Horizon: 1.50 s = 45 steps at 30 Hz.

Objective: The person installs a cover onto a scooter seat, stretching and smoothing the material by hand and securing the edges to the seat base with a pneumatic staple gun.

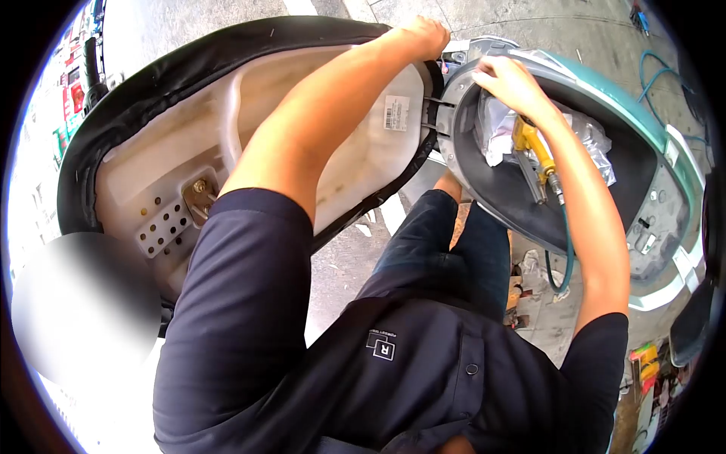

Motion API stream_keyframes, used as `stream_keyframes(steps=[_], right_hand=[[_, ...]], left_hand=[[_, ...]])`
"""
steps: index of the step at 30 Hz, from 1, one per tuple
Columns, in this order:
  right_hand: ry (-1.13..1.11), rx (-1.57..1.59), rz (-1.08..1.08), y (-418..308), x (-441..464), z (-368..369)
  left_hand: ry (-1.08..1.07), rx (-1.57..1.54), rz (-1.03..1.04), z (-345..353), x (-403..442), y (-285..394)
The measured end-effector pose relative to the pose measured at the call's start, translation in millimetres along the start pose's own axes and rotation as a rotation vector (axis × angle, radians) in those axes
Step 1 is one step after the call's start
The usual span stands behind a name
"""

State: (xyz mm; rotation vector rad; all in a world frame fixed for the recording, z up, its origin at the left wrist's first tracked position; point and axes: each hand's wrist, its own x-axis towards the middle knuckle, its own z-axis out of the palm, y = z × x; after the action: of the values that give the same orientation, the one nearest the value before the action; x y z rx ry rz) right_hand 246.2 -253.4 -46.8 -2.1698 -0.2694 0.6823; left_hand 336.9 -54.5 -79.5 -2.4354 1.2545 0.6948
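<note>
My left hand (425, 38) is at the far end of the raised scooter seat (265, 41), beside the hinge, fingers curled; what they grip is hidden. Over the rim of the storage compartment (450, 125) is my right hand (508, 85), with thumb and fingertips pinched together; anything between them is too small to name. Beneath the right wrist, a yellow air tool (535, 144) with a metal nozzle lies in the compartment, joined to a teal hose (569, 261). Crumpled clear plastic bags (594, 144) lie around the tool.
A barcode label (396, 113) is on the seat's pale underside. Teal body panels (612, 87) surround the compartment. Another hose (649, 76) runs over the concrete at the upper right. Colourful items (645, 365) lie at the lower right, and a blurred round shape (87, 310) covers the lower left.
</note>
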Motion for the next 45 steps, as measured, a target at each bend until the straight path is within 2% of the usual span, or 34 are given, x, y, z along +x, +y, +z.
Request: stream_keyframes(steps=[2, 3, 4, 5, 6, 7, 8, 9, 10, 11, 12, 14, 15, 16, 18, 19, 20, 21, 22, 23, 24, 27, 32, 35, 42, 45], right_hand=[[-0.037, -0.053, 0.029, -20, 17, -6], [-0.049, -0.067, 0.015, -20, 24, -6], [-0.036, -0.106, 0.003, -19, 35, 0], [-0.025, -0.147, -0.014, -23, 42, 2], [-0.106, -0.179, 0.036, -26, 51, 0], [-0.086, -0.192, -0.002, -22, 59, 3], [-0.063, -0.206, -0.04, -8, 68, 11], [-0.078, -0.149, -0.111, 4, 76, 18], [-0.097, -0.091, -0.182, 15, 84, 26], [-0.12, -0.033, -0.251, 26, 92, 33], [-0.366, -0.4, 0.059, -8, 91, 17], [-0.434, -0.458, 0.067, -12, 107, 31], [-0.464, -0.481, 0.054, -10, 118, 41], [-0.503, -0.506, 0.045, -4, 127, 53], [-0.586, -0.474, 0.069, -2, 140, 65], [-0.553, -0.463, 0.011, 7, 145, 74], [-0.56, -0.467, 0.02, 15, 150, 80], [-0.59, -0.443, -0.018, 22, 154, 84], [-0.629, -0.418, -0.05, 28, 154, 88], [-0.64, -0.396, -0.123, 24, 151, 81], [-0.634, -0.461, -0.183, 27, 152, 79], [-0.689, -0.43, -0.111, 25, 149, 70], [-0.656, -0.43, -0.016, 16, 143, 65], [-0.582, -0.303, 0.033, 22, 140, 68], [-0.497, -0.235, 0.198, 9, 131, 70], [-0.44, -0.308, 0.176, 8, 125, 73]], left_hand=[[0.049, -0.228, -0.104, -29, 14, -12], [0.2, -0.65, -0.308, -40, 29, -25], [0.45, -1.003, -0.237, -40, 42, -44], [0.754, -1.638, -0.332, -76, 29, -25], [0.865, -1.919, -0.431, -110, 4, -7], [0.997, -2.094, -0.407, -112, 0, 7], [1.095, -1.939, -0.437, -124, -31, 36], [1.105, -2.027, -0.49, -127, -51, 67], [1.053, -1.941, -0.59, -120, -70, 100], [0.947, -1.968, -0.508, -79, -73, 131], [0.871, -1.925, -0.628, -75, -96, 162], [0.542, -2.296, -0.74, -32, -137, 210], [0.455, -2.51, -0.748, -3, -156, 233], [0.342, -2.594, -0.761, 30, -175, 252], [0.02, -2.637, -0.936, 83, -200, 270], [0.111, -2.925, -0.949, 121, -211, 276], [0.198, -3.076, -1.008, 142, -212, 267], [0.57, -3.401, -0.753, 180, -208, 265], [0.888, -3.273, -1.282, 130, -190, 220], [1.103, -3.219, -1.372, 128, -174, 192], [1.258, -3.202, -1.35, 143, -160, 178], [1.421, -3.258, -1.145, 197, -94, 142], [1.477, -3.306, -0.985, 249, -4, 96], [1.476, -3.321, -0.933, 262, 25, 86], [1.413, -3.338, -0.917, 272, 38, 88], [1.394, -3.349, -0.947, 278, 33, 97]])
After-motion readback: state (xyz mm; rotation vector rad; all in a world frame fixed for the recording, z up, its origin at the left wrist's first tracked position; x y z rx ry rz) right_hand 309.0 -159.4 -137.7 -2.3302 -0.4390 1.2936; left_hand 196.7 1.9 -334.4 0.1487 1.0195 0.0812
